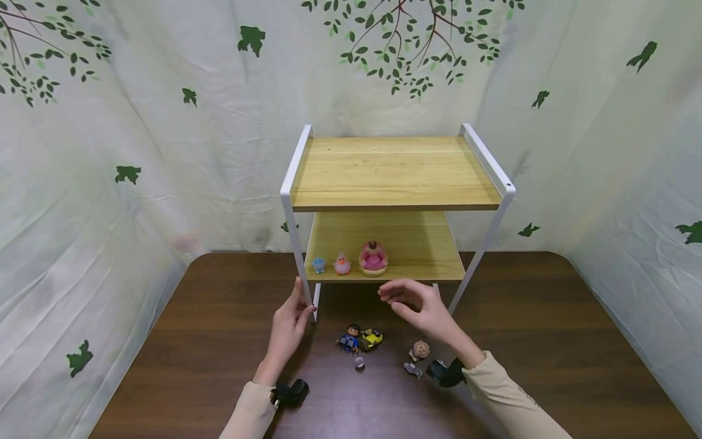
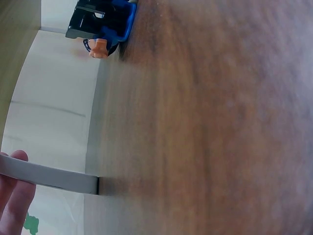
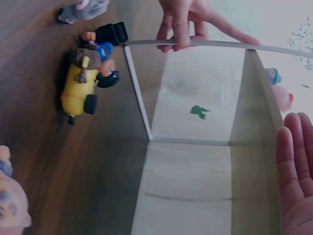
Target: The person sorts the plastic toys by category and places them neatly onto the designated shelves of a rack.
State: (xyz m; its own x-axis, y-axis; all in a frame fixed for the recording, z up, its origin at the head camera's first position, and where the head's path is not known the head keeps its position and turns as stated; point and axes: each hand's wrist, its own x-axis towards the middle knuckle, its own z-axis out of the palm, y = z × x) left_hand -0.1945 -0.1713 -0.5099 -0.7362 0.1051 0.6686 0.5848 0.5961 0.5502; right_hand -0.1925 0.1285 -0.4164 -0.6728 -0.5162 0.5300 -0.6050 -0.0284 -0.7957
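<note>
My left hand (image 1: 289, 321) grips the front left leg (image 1: 298, 250) of a two-tier wooden rack with white side frames; its fingers show round the leg in the left wrist view. My right hand (image 1: 421, 308) is before the front edge of the lower shelf (image 1: 417, 250), fingers loosely extended, holding nothing. On that shelf, from left to right, stand a small blue figurine (image 1: 319, 264), a pink duck-like figurine (image 1: 342, 264) and a larger pink bear figurine (image 1: 373, 259). In the right wrist view, the open palm (image 3: 298, 181) is by the shelf edge.
On the brown table (image 1: 219, 341) before the rack lie a dark-haired toy figure in blue (image 1: 348, 339), a yellow and brown toy (image 1: 373, 338) and a small grey toy (image 1: 359, 363). Close to the right wrist are a round-faced figurine (image 1: 419, 350) and a grey toy (image 1: 412, 369).
</note>
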